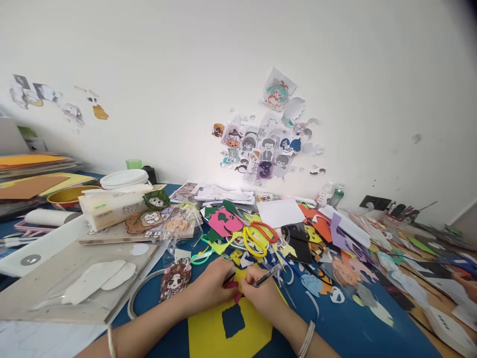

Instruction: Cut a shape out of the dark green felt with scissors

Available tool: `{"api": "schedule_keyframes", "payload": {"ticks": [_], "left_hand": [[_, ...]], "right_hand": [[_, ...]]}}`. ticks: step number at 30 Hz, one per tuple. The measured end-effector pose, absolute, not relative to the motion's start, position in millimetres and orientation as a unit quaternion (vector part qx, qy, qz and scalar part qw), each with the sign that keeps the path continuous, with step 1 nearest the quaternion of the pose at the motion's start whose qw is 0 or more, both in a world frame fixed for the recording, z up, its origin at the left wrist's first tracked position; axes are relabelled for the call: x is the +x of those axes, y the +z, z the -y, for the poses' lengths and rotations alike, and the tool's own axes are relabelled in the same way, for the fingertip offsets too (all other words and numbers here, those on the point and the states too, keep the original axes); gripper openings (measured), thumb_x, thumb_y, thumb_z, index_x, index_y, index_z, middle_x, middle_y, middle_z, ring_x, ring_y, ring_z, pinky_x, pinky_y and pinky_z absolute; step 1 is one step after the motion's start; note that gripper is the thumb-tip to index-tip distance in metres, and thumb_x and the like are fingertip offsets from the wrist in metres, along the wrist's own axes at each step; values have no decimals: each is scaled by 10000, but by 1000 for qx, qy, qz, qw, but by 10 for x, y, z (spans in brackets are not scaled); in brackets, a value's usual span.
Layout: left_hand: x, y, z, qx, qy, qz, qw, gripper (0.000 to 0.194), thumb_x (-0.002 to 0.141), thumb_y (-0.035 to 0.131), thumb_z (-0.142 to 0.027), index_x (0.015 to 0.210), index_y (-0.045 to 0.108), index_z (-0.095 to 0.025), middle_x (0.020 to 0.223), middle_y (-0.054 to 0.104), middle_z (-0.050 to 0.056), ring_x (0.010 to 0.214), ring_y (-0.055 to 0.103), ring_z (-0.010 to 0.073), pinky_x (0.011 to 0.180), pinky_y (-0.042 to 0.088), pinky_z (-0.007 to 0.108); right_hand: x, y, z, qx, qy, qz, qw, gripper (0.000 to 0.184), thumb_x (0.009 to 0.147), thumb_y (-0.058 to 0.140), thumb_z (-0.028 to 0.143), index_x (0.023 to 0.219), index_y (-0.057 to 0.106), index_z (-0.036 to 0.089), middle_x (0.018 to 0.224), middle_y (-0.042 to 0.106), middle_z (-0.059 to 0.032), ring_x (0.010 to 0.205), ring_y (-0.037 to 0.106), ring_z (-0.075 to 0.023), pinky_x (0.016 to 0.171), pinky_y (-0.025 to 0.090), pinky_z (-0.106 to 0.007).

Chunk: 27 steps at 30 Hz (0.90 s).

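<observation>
My right hand (262, 293) is closed round a clear-barrelled pen (269, 274), its tip hidden behind the fingers. Close beside it, my left hand (216, 281) has its fingers curled around a small pink piece (232, 285), with a dark bit showing next to it. Both hands rest over a sheet of yellow paper (208, 328) that has a squarish hole cut in it, through which the blue table shows. By my left wrist lies a paper cutout of a brown-haired cartoon figure (175, 279).
Yellow-handled scissors (254, 242), red-handled scissors (265, 231) and green-handled scissors (201, 256) lie among paper scraps ahead. On the left are a tissue pack (112, 206) and a grey board (74, 278). Another person's hand (467, 286) shows at the right edge.
</observation>
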<state>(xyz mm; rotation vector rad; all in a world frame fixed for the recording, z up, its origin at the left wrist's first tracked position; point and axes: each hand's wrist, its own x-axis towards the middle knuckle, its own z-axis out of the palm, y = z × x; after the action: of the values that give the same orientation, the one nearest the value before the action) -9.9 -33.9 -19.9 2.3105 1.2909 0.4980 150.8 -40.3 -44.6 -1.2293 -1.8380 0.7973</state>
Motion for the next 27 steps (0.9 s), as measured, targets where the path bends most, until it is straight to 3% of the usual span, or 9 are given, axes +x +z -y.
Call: {"api": "schedule_keyframes", "payload": {"ticks": [8,14,27], "left_hand": [[-88,-276,264,853,200,-434,212,279,625,499,-204,577,224,-211,591,299,-41,590,294,110,550,242,273],[-99,-284,251,864,200,-413,208,291,606,503,-164,549,220,-200,609,344,-35,606,311,107,570,251,273],[-100,-221,282,873,179,-405,205,257,690,503,-208,586,269,-202,658,394,-26,639,327,114,612,281,277]], "right_hand": [[1509,-444,436,-454,277,771,351,257,705,436,188,535,247,219,504,302,64,479,322,-102,466,213,-239],[1497,-439,454,-439,265,787,342,278,717,444,195,528,242,219,497,311,60,465,328,-102,450,215,-237],[1512,-435,433,-447,248,786,349,272,704,428,183,533,220,224,496,293,63,468,314,-106,458,208,-245]]}}
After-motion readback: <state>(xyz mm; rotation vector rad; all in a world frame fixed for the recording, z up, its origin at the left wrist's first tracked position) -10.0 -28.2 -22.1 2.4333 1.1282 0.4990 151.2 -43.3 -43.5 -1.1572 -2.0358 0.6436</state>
